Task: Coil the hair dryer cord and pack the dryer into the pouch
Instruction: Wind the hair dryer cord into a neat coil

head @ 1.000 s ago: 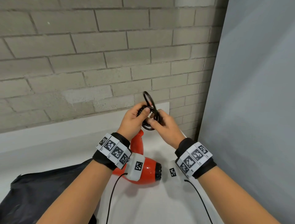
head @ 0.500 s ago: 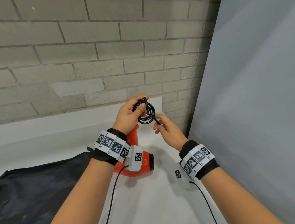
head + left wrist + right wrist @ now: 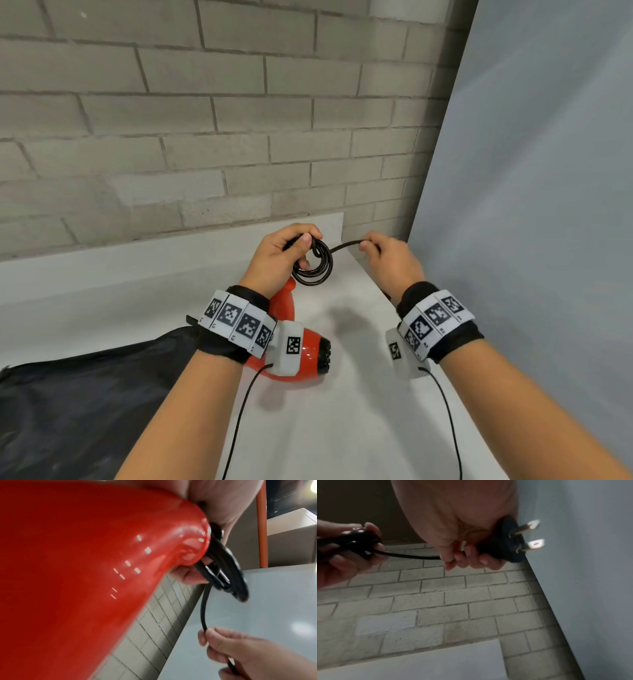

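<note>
While most of the cord [image 3: 313,265] hangs as a bundle of loops just beyond the dryer [image 3: 301,353], the coiling step looks nearly done. The left hand [image 3: 277,260] pinches those loops together above the dryer's handle end, thumb over the top. A short free length runs from the coil away to the right hand [image 3: 390,260], whose fingers are curled round it. The dryer itself lies on the white worktop [image 3: 342,428], under the left wrist, and the black pouch [image 3: 85,404] lies flat to the dryer's left, nothing in it that I can see.

By my judgement, the next move is to bring that last length round onto the coil and tuck the end, with the left hand's pinch kept tight so the loops do not spring apart; then the dryer goes to the pouch.

Only the right wrist view shows the plug [image 3: 510,545], prongs out, held in the right hand's closed fingers. Only the left wrist view shows the coil sitting tight against the handle's end.
</note>
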Demonstrator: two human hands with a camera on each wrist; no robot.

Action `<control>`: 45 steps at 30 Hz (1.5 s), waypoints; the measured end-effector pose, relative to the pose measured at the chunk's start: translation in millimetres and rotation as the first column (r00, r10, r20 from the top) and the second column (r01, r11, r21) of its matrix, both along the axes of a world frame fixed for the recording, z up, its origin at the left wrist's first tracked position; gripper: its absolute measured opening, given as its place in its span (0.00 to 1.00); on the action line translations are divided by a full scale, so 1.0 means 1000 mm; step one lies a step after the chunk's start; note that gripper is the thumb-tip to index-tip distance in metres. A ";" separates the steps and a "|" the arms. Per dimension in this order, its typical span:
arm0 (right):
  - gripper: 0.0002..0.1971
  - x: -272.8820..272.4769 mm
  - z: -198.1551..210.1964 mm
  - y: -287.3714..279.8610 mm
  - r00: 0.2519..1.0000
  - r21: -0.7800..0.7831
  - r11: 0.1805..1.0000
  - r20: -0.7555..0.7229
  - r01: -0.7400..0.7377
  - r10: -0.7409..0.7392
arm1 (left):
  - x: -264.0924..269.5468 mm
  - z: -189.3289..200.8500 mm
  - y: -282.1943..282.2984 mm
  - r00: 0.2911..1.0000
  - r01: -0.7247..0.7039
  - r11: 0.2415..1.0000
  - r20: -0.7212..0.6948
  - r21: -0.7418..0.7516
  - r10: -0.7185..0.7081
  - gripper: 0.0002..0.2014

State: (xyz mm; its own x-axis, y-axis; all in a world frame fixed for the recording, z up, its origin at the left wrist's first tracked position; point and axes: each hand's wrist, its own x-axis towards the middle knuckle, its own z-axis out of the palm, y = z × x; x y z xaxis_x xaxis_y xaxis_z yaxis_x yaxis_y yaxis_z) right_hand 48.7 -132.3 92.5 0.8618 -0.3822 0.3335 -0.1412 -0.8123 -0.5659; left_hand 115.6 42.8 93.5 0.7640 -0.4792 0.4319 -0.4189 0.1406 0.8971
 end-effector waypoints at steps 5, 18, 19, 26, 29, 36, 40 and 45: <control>0.12 -0.001 0.027 0.002 0.983 -0.013 0.992 0.137 0.123 -0.120 | -0.006 0.003 -0.007 0.997 0.035 0.999 0.068 -0.024 -0.033 0.12; 0.10 -0.037 0.075 0.081 0.867 -0.145 0.986 0.479 -0.079 0.139 | -0.002 0.003 0.002 0.967 -0.049 0.996 0.254 0.080 0.027 0.08; 0.10 -0.038 0.075 0.084 0.863 -0.140 0.986 0.483 -0.087 0.145 | -0.002 0.004 0.004 0.955 -0.062 0.992 0.296 0.107 0.028 0.07; 0.09 -0.038 0.074 0.093 0.839 -0.050 0.977 0.505 -0.209 0.205 | -0.008 0.008 0.004 0.886 -0.093 0.972 0.463 0.215 -0.018 0.15; 0.08 -0.041 0.067 0.091 0.826 0.006 0.958 0.509 -0.286 0.243 | -0.007 0.006 0.005 0.901 -0.100 0.980 0.433 0.170 0.017 0.12; 0.09 -0.037 0.011 0.056 0.959 0.050 0.975 0.197 -0.217 0.203 | -0.004 0.001 0.002 0.990 -0.137 0.988 0.033 -0.071 0.140 0.08; 0.07 -0.040 -0.018 0.039 0.990 -0.071 0.990 0.069 -0.120 0.125 | -0.007 0.003 0.002 0.993 -0.116 0.990 0.026 -0.085 0.119 0.09; 0.08 -0.045 -0.006 0.040 0.975 0.235 0.967 0.217 -0.099 0.047 | -0.005 0.003 -0.001 0.989 -0.144 0.989 0.015 -0.043 0.145 0.09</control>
State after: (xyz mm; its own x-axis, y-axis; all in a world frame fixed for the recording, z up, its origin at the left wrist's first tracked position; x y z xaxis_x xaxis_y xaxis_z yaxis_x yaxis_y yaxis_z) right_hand 4.0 -92.8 86.3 0.8119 -0.4127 0.4130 0.0548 -0.6504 -0.7577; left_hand 110.5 41.5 96.7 0.8159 -0.3453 0.4638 -0.4537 0.1148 0.8837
